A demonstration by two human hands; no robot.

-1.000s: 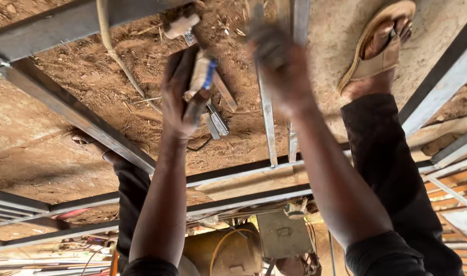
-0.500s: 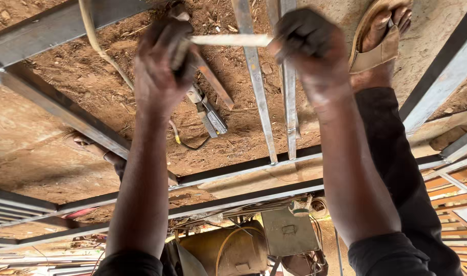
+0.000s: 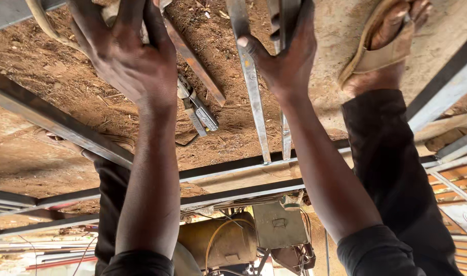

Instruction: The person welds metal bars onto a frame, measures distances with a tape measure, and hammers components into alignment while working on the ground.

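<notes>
Bright, even daylight fills the head view; the dirt ground [image 3: 65, 107] looks warm and slightly washed out at the upper right. Shadows are soft and short beneath the steel bars [image 3: 54, 120]. The left hand [image 3: 131, 56] and right hand [image 3: 287, 56] are dark, close, slightly blurred. Edges bend mildly.

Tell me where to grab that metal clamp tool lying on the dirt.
Take the metal clamp tool by its long handle end, coming from the bare dirt beside it. The left hand and a slanted flat bar crowd its upper end.
</notes>
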